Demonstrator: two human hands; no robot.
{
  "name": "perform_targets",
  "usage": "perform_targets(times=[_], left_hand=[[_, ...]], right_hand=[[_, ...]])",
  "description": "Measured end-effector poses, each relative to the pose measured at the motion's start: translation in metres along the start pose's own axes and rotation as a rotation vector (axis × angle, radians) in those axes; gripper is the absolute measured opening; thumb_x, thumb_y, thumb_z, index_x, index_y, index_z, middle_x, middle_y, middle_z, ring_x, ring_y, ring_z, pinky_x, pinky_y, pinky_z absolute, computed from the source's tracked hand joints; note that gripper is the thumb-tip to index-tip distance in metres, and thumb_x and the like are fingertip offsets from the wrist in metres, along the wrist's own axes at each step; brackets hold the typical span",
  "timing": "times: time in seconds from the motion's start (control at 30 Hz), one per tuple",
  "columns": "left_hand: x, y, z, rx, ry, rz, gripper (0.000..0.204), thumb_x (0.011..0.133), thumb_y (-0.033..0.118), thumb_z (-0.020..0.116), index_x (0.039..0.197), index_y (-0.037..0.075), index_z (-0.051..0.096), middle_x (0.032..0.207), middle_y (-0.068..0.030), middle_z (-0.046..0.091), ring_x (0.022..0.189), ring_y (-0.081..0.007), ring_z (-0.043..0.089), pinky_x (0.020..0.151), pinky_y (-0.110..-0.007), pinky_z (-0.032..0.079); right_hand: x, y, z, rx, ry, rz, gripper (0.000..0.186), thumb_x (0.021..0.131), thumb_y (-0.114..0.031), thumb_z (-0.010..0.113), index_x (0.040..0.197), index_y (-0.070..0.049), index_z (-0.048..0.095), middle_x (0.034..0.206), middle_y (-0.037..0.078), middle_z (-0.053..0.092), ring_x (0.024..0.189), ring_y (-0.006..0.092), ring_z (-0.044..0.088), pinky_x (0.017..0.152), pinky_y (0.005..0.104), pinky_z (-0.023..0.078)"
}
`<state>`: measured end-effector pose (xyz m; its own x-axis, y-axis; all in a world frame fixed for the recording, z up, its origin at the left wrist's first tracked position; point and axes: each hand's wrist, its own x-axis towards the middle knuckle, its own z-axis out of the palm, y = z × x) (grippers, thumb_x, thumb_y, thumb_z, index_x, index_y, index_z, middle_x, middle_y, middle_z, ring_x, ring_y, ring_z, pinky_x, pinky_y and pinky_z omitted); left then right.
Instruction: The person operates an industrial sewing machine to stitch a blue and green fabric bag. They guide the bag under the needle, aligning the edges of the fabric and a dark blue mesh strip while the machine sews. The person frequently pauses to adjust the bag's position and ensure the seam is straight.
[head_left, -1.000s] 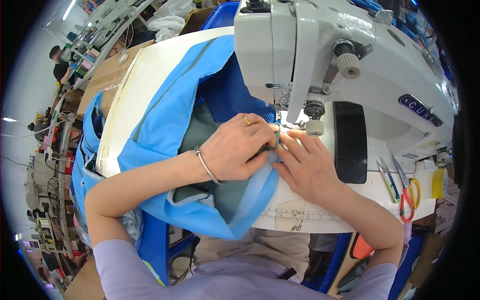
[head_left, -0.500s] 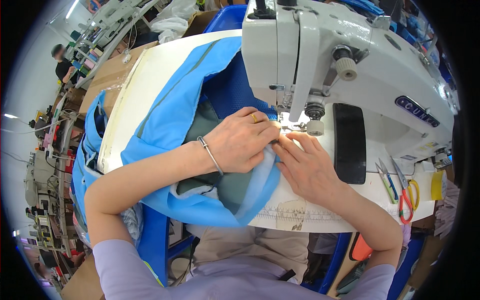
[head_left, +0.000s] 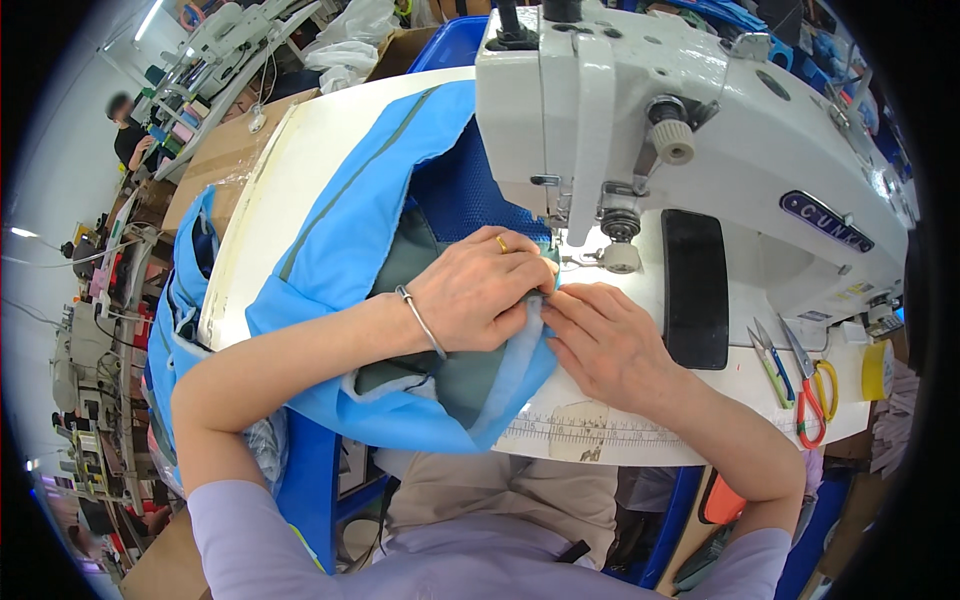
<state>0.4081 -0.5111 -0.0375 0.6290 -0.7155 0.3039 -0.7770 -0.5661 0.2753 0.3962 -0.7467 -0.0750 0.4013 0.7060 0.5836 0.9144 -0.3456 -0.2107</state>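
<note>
Left hand [head_left: 478, 290] pinches blue-grey fabric [head_left: 345, 215], right hand [head_left: 612, 345] bunched against it, messy room [head_left: 75, 175] around, white bench [head_left: 262, 195] below, sewing machine [head_left: 640, 120] toward its far right, fabric reaching its front edge, scissors [head_left: 808, 380] by its right end, pinched bit [head_left: 536, 295] kinda hidden.

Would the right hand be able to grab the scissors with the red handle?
Probably yes: the scissors lie uncovered on the same side, but the right hand would have to leave the blue cloth first.
</note>
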Motion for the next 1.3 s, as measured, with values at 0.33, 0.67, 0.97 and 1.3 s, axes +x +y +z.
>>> perform_targets(times=[0.33, 0.67, 0.97, 1.3], left_hand=[[0.004, -0.011, -0.002, 0.042, -0.032, 0.030, 0.037, 0.078, 0.002, 0.063, 0.115, 0.004, 0.065, 0.111, -0.0112, 0.072, 0.113, -0.0313, 0.066, 0.103, -0.046, 0.049], [-0.072, 0.065, -0.128, 0.093, 0.303, -0.242, 0.023, 0.084, 0.000, 0.063, 0.106, 0.000, 0.073, 0.111, -0.0161, 0.074, 0.100, -0.0250, 0.070, 0.088, -0.036, 0.054], [-0.174, 0.139, -0.093, -0.743, -0.313, -0.481, 0.022, 0.093, 0.015, 0.071, 0.110, 0.002, 0.074, 0.094, -0.0105, 0.074, 0.078, -0.0227, 0.071, 0.071, -0.034, 0.055], [-0.166, 0.102, -0.038, -1.600, -0.557, -1.034, 0.042, 0.101, 0.023, 0.063, 0.138, 0.004, 0.060, 0.124, -0.0092, 0.071, 0.112, -0.0200, 0.068, 0.098, -0.034, 0.056]], right_hand=[[0.002, 0.001, -0.001, -0.027, -0.047, 0.016, 0.036, 0.084, -0.011, 0.071, 0.114, 0.007, 0.067, 0.118, 0.015, 0.065, 0.112, 0.0283, 0.060, 0.097, 0.0410, 0.050], [0.004, 0.000, -0.012, 0.051, 0.116, 0.057, 0.032, 0.082, -0.009, 0.076, 0.113, -0.001, 0.070, 0.122, 0.014, 0.067, 0.109, 0.0338, 0.065, 0.091, 0.0436, 0.055], [0.059, -0.066, 0.000, 0.501, -0.462, 0.343, 0.031, 0.098, -0.028, 0.066, 0.115, -0.002, 0.072, 0.102, 0.014, 0.071, 0.106, 0.0346, 0.064, 0.090, 0.0432, 0.051], [0.073, -0.158, -0.056, 0.450, -0.076, -0.224, 0.019, 0.085, -0.025, 0.077, 0.084, -0.007, 0.075, 0.086, 0.009, 0.069, 0.080, 0.0344, 0.063, 0.073, 0.0436, 0.048]])
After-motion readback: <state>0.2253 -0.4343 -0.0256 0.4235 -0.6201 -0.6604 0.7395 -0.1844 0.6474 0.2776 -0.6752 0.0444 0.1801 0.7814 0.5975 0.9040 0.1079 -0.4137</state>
